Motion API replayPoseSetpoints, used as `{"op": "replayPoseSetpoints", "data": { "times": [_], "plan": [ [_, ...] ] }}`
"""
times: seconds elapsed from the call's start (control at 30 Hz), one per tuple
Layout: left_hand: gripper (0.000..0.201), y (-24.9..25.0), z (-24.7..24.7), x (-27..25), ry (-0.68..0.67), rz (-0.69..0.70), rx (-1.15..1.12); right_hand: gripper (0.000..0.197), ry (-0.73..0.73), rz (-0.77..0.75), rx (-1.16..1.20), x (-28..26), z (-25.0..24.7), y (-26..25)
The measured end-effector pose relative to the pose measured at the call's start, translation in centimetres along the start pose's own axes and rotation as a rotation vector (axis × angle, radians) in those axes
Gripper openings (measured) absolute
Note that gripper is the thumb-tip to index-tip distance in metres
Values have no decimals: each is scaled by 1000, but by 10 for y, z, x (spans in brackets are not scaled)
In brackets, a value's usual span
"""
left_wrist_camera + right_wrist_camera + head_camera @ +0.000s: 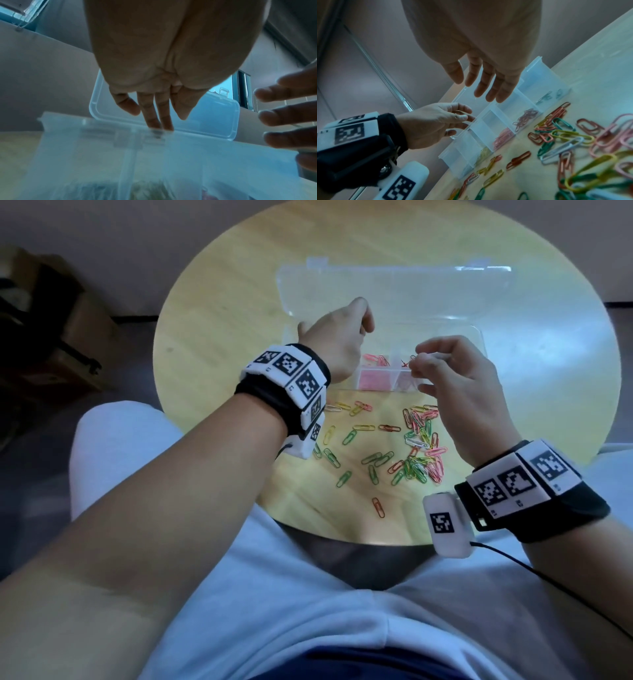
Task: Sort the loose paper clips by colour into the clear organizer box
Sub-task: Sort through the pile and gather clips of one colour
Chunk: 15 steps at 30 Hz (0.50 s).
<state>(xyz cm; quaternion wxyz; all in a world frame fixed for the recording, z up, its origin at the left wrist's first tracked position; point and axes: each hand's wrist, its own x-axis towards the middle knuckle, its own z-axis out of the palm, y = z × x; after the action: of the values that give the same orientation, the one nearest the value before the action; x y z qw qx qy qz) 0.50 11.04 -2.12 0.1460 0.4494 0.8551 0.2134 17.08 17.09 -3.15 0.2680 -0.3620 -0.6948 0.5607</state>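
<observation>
The clear organizer box (481,337) stands open on the round wooden table (222,320), its lid (394,285) tipped back. Its compartments hold yellow clips (485,152), pink clips (503,136), red clips (525,117) and dark clips (546,97). My left hand (366,320) hovers over the box's left end and pinches a small, yellowish paper clip (459,112) between thumb and finger. Over the box's middle my right hand (416,364) hangs with straight, empty fingers (486,93); a red clip (407,362) lies just below them. Loose mixed clips (421,440) lie in front of the box.
Scattered green, yellow and red clips (373,457) spread toward the table's near edge, with one red clip (378,506) alone. My lap in pale shorts (308,594) sits under that edge. Cardboard boxes (51,320) stand on the floor at the left.
</observation>
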Motion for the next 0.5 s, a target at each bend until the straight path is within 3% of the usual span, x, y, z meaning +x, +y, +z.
{"op": "replayPoseSetpoints", "data": {
  "times": [0.27,0.4,0.5],
  "plan": [
    [18,-13,-45,-43,77,51,-176,12,-50,-49,32,2,-7,2],
    [11,-31,-35,-71,48,-23,-192,10,-204,-1,-165,1,-5,8],
    [12,-45,-5,-81,-78,-129,-135,5,-332,38,-377,-2,4,18]
  ]
}}
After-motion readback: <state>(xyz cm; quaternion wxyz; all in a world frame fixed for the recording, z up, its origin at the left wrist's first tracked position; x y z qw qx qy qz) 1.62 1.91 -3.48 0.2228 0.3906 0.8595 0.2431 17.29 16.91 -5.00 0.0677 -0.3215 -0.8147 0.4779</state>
